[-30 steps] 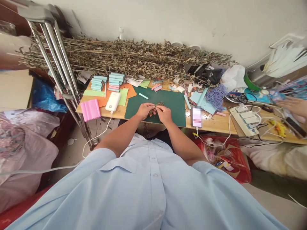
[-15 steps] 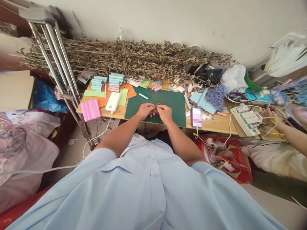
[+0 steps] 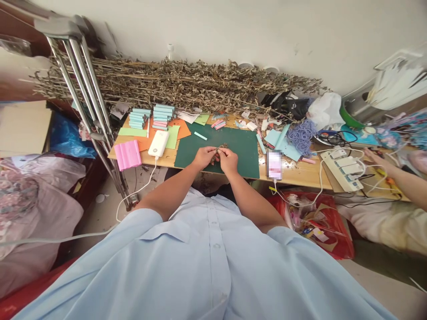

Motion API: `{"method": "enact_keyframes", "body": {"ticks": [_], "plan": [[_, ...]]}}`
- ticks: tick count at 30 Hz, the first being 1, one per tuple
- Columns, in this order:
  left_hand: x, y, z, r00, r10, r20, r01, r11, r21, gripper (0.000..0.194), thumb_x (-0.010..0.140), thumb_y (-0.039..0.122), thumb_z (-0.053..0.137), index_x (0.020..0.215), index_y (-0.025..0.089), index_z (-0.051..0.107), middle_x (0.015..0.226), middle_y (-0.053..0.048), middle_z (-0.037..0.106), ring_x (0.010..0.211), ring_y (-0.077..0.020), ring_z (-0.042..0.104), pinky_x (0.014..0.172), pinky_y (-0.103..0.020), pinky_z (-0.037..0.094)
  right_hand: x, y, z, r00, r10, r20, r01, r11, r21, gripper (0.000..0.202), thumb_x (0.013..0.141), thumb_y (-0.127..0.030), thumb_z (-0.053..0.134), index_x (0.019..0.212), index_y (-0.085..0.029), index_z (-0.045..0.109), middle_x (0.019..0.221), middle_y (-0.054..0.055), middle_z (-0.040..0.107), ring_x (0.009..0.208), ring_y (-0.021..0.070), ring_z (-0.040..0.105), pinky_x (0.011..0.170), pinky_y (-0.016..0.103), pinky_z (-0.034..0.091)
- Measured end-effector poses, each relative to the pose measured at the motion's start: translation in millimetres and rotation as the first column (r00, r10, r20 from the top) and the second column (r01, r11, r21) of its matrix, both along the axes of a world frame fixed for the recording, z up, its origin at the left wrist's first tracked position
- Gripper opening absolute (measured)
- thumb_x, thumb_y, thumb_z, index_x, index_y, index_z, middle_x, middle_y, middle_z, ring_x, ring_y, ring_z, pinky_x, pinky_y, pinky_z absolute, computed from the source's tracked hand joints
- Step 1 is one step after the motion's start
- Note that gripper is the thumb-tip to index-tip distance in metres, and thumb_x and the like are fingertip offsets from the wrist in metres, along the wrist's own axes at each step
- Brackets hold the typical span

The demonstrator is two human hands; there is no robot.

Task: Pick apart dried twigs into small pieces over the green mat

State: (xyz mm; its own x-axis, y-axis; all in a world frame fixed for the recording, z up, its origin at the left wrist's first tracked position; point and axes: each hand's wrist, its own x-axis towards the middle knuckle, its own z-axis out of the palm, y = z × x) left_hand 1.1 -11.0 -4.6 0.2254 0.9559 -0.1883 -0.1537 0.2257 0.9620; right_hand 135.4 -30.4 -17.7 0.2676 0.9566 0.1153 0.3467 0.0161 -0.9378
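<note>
My left hand (image 3: 204,157) and my right hand (image 3: 228,160) meet over the near part of a dark green cutting mat (image 3: 243,146). Between their pinched fingertips is a small clump of dried leaves (image 3: 223,146), greyish brown; the fingers cover most of it. Both hands are closed on this clump. Beyond them on the mat lies a thin light-blue paper roll (image 3: 200,135). Stacks of blue rolls (image 3: 163,110) stand to the left, and a few pink rolls (image 3: 218,124) rest at the mat's far edge.
Dried stalks (image 3: 187,84) are heaped along the wall. A white power bank (image 3: 158,143) and pink paper (image 3: 127,155) lie left; a phone (image 3: 274,164), purple yarn (image 3: 302,134) and a power strip (image 3: 342,169) lie right. Crutches (image 3: 83,84) lean at left. Another person's hand (image 3: 378,161) is at far right.
My hands have drawn slightly closer together, still pinching the dried leaves. The other person's hand at far right has shifted a little. The whole view has moved slightly.
</note>
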Motion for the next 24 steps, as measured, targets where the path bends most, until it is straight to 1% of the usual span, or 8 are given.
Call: {"method": "enact_keyframes", "body": {"ticks": [3, 6, 10, 14, 17, 20, 22, 24], "plan": [[-0.6, 0.1, 0.4, 1.0, -0.004, -0.017, 0.004, 1.0, -0.009, 0.016, 0.092, 0.013, 0.063, 0.101, 0.008, 0.074, 0.07, -0.004, 0.073, 0.061, -0.0119, 0.069, 0.045, -0.017, 0.046, 1.1, -4.1, 4.9, 0.994, 0.043, 0.098, -0.046, 0.999, 0.025, 0.027, 0.089, -0.033, 0.061, 0.102, -0.022, 0.082, 0.107, 0.007, 0.081, 0.099, 0.0241, 0.075, 0.097, 0.037, 0.057], [-1.1, 0.9, 0.0, 1.0, 0.002, -0.022, -0.003, 1.0, -0.019, 0.019, 0.093, 0.012, 0.06, 0.104, 0.007, 0.075, 0.065, -0.003, 0.071, 0.056, -0.0106, 0.065, 0.045, -0.017, 0.045, 3.7, -6.4, 8.1, 0.968, 0.119, 0.223, -0.134, 0.989, 0.054, 0.027, 0.091, -0.029, 0.059, 0.106, -0.025, 0.081, 0.115, 0.006, 0.08, 0.108, 0.0238, 0.073, 0.102, 0.037, 0.054], [-2.2, 0.8, -0.5, 0.999, -0.045, -0.016, 0.044, 0.999, -0.015, 0.022, 0.093, 0.014, 0.06, 0.107, 0.007, 0.075, 0.068, -0.003, 0.072, 0.056, -0.0107, 0.065, 0.045, -0.017, 0.044, 8.8, -5.9, 11.9, 0.892, 0.173, 0.418, -0.219, 0.973, 0.066, 0.03, 0.095, -0.025, 0.054, 0.107, -0.024, 0.081, 0.112, 0.008, 0.08, 0.105, 0.0242, 0.072, 0.101, 0.037, 0.053], [-4.5, -0.5, 0.9, 0.998, -0.067, -0.011, 0.067, 0.998, 0.001, 0.022, 0.092, 0.019, 0.066, 0.107, 0.008, 0.076, 0.072, -0.004, 0.073, 0.056, -0.0094, 0.064, 0.045, -0.017, 0.044, 10.7, -3.9, 17.0, 0.815, 0.204, 0.543, -0.263, 0.964, 0.033, 0.033, 0.098, -0.021, 0.048, 0.11, -0.021, 0.078, 0.108, 0.01, 0.079, 0.102, 0.0249, 0.07, 0.099, 0.037, 0.052], [-5.5, -0.8, 1.4, 0.996, -0.086, 0.006, 0.086, 0.996, 0.022, 0.022, 0.092, 0.021, 0.067, 0.107, 0.008, 0.076, 0.072, -0.004, 0.073, 0.056, -0.0095, 0.063, 0.045, -0.017, 0.044, 9.7, -3.3, 20.1, 0.769, 0.216, 0.601, -0.281, 0.96, 0.014, 0.034, 0.099, -0.019, 0.045, 0.109, -0.019, 0.077, 0.106, 0.012, 0.077, 0.099, 0.0253, 0.068, 0.096, 0.036, 0.051], [-4.7, 0.2, 0.8, 0.997, -0.078, 0.008, 0.078, 0.997, 0.031, 0.02, 0.091, 0.022, 0.068, 0.103, 0.008, 0.076, 0.071, -0.004, 0.072, 0.053, -0.0093, 0.061, 0.044, -0.018, 0.042, 8.3, -3.7, 20.9, 0.742, 0.22, 0.633, -0.294, 0.956, 0.012, 0.034, 0.098, -0.016, 0.044, 0.107, -0.018, 0.077, 0.104, 0.012, 0.076, 0.099, 0.0258, 0.068, 0.095, 0.036, 0.05], [-3.7, 0.7, 0.6, 0.998, -0.069, 0.013, 0.068, 0.997, 0.023, 0.02, 0.092, 0.022, 0.066, 0.101, 0.008, 0.076, 0.07, -0.004, 0.071, 0.052, -0.009, 0.06, 0.043, -0.018, 0.041, 7.8, -4.3, 20.3, 0.749, 0.221, 0.625, -0.301, 0.953, 0.025, 0.034, 0.098, -0.016, 0.044, 0.107, -0.018, 0.077, 0.104, 0.012, 0.077, 0.101, 0.0256, 0.068, 0.097, 0.036, 0.05], [-3.0, 0.7, 0.9, 0.997, -0.072, 0.014, 0.072, 0.997, 0.017, 0.019, 0.093, 0.02, 0.064, 0.101, 0.008, 0.076, 0.068, -0.003, 0.07, 0.05, -0.0086, 0.059, 0.043, -0.018, 0.041, 7.5, -5.1, 19.4, 0.776, 0.211, 0.594, -0.291, 0.956, 0.041, 0.034, 0.099, -0.016, 0.044, 0.107, -0.018, 0.077, 0.105, 0.011, 0.077, 0.102, 0.0251, 0.069, 0.099, 0.036, 0.05]]}}
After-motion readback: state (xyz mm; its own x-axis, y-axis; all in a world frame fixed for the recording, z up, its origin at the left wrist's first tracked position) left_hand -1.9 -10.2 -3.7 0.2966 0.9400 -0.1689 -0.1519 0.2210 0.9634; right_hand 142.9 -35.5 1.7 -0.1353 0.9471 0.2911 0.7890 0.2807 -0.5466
